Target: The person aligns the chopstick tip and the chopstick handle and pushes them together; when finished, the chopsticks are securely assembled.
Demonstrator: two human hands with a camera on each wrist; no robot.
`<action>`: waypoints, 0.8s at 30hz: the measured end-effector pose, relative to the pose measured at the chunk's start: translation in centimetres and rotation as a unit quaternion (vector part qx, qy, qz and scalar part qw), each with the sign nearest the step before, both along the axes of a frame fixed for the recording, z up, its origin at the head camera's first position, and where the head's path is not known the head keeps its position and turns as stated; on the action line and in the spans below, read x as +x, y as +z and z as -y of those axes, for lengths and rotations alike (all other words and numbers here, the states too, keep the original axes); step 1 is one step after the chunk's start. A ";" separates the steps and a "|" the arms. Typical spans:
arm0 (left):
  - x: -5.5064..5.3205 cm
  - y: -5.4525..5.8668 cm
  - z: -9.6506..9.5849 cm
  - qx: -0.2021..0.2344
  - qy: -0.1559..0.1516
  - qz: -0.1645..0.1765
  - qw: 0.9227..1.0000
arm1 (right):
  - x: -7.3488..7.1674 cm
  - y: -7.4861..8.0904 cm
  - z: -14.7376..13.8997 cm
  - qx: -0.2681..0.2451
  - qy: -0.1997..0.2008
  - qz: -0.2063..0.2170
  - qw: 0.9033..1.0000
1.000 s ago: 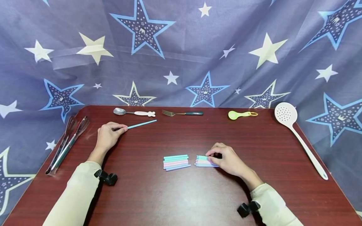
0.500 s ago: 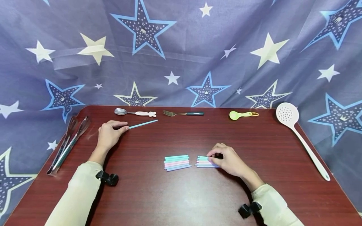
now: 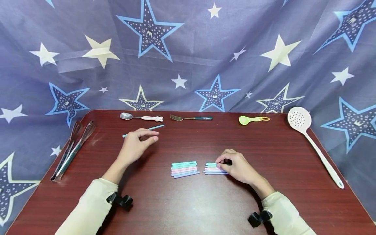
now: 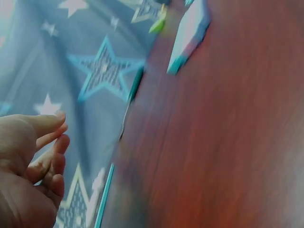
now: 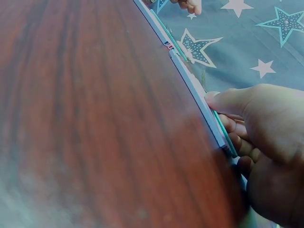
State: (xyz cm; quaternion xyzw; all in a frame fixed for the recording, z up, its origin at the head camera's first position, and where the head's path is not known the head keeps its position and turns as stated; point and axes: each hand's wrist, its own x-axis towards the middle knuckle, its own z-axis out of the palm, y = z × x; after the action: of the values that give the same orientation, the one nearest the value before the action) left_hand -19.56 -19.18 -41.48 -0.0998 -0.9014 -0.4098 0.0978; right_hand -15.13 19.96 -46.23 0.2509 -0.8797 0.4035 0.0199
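Observation:
In the head view, my left hand [image 3: 135, 147] hangs above the table's left side, thumb and fingers apart and holding nothing. Just beyond it, a light blue stick [image 3: 158, 126] lies slanting on the table, partly hidden by the fingers. Near the middle lies a row of pastel sticks [image 3: 184, 169] in green, pink and blue. A second, similar row [image 3: 211, 168] is to its right. There my right hand [image 3: 238, 164] pinches a green stick [image 5: 223, 127] at the row's far side; its fingers cover much of that row.
Along the back edge lie a spoon [image 3: 149, 118], a fork [image 3: 202, 118] and a green measuring spoon [image 3: 249, 120]. Tongs [image 3: 69, 155] lie at the left edge, a white skimmer [image 3: 318, 148] at the right. A star-patterned cloth [image 3: 188, 55] hangs behind the table.
My left hand has let go of the light blue stick, which now lies on the table, and has moved right and slightly nearer. The right hand has stayed at its row.

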 end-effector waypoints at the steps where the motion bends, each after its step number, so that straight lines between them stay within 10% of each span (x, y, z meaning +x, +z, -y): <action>1: 0.4 0.0 -0.5 0.002 -0.009 0.010 1.000 | 0.0 0.0 0.0 0.001 0.000 -0.002 1.000; 8: 2.6 -0.9 -3.0 0.012 -0.058 0.050 0.997 | 0.2 -0.2 0.1 0.003 0.001 0.001 1.000; 24: 4.6 -4.0 -6.5 0.002 -0.112 0.007 0.994 | 0.0 -0.2 0.0 0.001 -0.003 -0.005 1.000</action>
State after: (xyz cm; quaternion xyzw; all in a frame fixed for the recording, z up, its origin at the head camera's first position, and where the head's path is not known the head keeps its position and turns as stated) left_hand -15.00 -12.73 -45.48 -0.1965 -0.8844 -0.4209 0.0451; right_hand -15.10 19.92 -46.39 0.2501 -0.8806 0.4017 0.0252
